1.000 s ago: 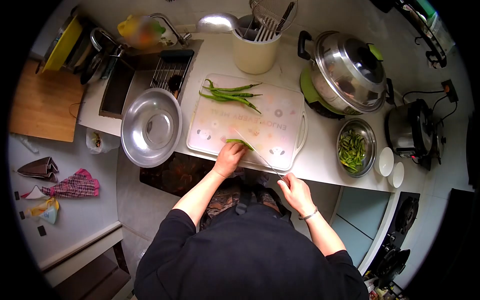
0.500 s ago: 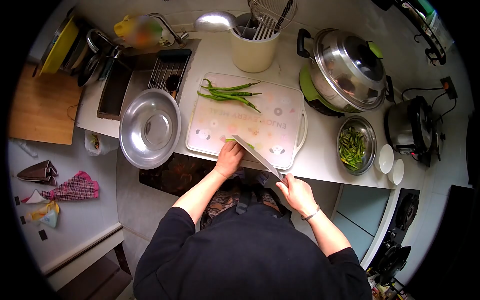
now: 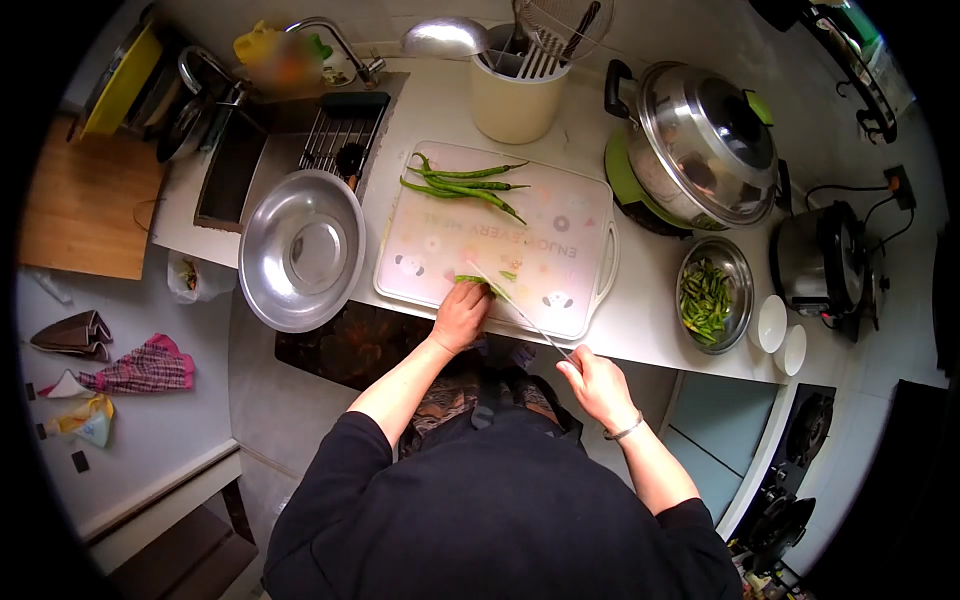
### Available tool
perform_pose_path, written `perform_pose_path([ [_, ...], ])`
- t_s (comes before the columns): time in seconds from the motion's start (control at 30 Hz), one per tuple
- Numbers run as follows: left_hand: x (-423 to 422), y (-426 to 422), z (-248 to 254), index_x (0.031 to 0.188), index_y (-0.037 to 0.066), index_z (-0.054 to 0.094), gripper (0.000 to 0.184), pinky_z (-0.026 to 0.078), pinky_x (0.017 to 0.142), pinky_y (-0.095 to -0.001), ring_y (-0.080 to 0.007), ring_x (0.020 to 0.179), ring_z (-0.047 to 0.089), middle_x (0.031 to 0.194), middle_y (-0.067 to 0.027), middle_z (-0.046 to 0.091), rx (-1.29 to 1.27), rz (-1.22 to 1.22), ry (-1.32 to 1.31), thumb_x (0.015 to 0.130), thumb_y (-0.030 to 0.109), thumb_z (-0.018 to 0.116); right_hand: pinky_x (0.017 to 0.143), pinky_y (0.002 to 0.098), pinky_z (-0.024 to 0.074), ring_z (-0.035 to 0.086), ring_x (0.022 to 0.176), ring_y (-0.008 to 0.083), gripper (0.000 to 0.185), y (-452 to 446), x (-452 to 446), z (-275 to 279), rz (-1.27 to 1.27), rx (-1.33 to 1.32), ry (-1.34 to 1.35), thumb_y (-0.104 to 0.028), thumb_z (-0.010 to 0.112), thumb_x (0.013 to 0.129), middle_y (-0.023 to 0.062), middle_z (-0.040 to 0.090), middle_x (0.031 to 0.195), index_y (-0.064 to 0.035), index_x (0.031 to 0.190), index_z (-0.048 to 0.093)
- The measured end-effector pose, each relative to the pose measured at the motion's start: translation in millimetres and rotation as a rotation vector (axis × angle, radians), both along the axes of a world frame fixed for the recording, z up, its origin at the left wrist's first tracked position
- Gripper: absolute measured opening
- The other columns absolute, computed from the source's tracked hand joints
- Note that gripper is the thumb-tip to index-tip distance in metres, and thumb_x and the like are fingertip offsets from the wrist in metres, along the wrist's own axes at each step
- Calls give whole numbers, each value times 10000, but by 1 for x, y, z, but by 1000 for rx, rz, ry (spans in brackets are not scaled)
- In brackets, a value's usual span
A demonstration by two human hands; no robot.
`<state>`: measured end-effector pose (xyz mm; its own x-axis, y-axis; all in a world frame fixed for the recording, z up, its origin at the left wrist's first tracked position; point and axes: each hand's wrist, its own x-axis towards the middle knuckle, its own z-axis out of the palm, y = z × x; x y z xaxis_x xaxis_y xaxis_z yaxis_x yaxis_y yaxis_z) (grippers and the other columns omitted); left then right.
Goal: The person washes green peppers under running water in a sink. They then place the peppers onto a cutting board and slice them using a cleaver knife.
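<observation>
A green chili pepper [image 3: 470, 279] lies at the near edge of the white cutting board [image 3: 430, 225], partly covered by my left hand [image 3: 463, 314], whose closed fingers press it down. The knife [image 3: 525, 309] is in my right hand [image 3: 596, 386], its fingers wrapped round the handle. Its blade slants across the board's near edge, tip beside the pepper and close to my left fingertips. One cut piece [image 3: 508, 275] rests just right of the blade. Several whole chili peppers [image 3: 465, 185] lie on the far left of the board.
A metal basin [image 3: 262, 285] stands left of the board, near the sink [image 3: 225, 190]. On the right are a bowl of cut peppers [image 3: 705, 300], two white bowls [image 3: 768, 323], a lidded pot [image 3: 705, 140] and a rice cooker [image 3: 820, 258]. A utensil holder [image 3: 515, 105] stands behind.
The knife blade has turned more upright, and a cut pepper piece now shows apart on its right. My left hand has hardly moved. The whole view has shifted slightly.
</observation>
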<state>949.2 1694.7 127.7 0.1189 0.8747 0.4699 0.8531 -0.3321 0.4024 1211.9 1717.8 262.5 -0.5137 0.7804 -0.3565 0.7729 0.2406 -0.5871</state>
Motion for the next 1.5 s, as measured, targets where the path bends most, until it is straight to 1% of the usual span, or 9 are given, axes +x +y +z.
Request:
perform_pose_path([
  [0.17,-1,0,-2,946,4,614,294,458,877,-400,-286,995,546,1012,-116,585,-1,-9,30,662,66,571,617,450,482,617,711,367,359,-2,0,1,70,37,-70,-375,552,886,169,628,724,-18,889,521],
  [0.3,-1,2,4,904,-1,596,285,474,822,-410,-336,936,550,967,-140,562,24,-22,26,623,32,631,628,458,476,610,729,383,374,-1,-7,-11,66,-23,-86,-384,542,893,186,622,727,-10,889,521],
  [0.43,0,1,7,931,12,582,282,470,815,-399,-326,925,553,976,-124,561,-11,-7,-26,654,28,629,648,472,450,588,763,416,376,2,-20,-38,-48,8,20,-376,533,904,225,602,735,0,901,524],
  [0.5,-1,-1,6,938,17,578,278,470,812,-395,-323,920,553,974,-122,561,-28,-15,-54,665,26,631,640,469,440,581,767,427,365,11,-21,-42,-244,-244,178,-359,530,910,235,597,746,5,888,525],
  [0.67,-5,-2,5,941,24,573,268,473,803,-388,-317,908,553,969,-119,559,-45,-30,-96,681,17,636,639,457,457,597,762,410,356,8,-11,-13,-86,-59,69,-349,542,901,218,613,758,6,886,528],
  [1.0,-8,-1,0,918,11,585,248,475,815,-385,-325,936,554,996,-133,569,-1,-42,-82,678,35,644,652,456,478,615,755,383,413,14,-13,-3,118,-35,-108,-403,534,892,202,624,748,10,877,528],
  [1.27,-12,-4,2,892,20,580,216,479,805,-381,-317,929,558,1014,-124,570,3,-30,-48,684,29,637,635,463,473,611,727,392,430,8,-55,-26,52,65,-44,-417,546,883,209,617,716,12,853,523],
  [1.37,-18,-11,8,918,23,589,236,481,791,-390,-324,922,558,1015,-129,569,-121,-79,-132,687,27,637,631,464,471,611,725,388,424,8,-57,-27,43,72,-36,-413,545,885,203,618,713,9,851,520],
  [1.5,-22,-19,28,990,19,603,274,480,778,-393,-322,906,559,1019,-129,560,-56,134,-123,716,26,621,624,465,469,612,724,384,419,6,-57,-29,36,74,-30,-408,540,889,200,619,712,9,852,515],
])
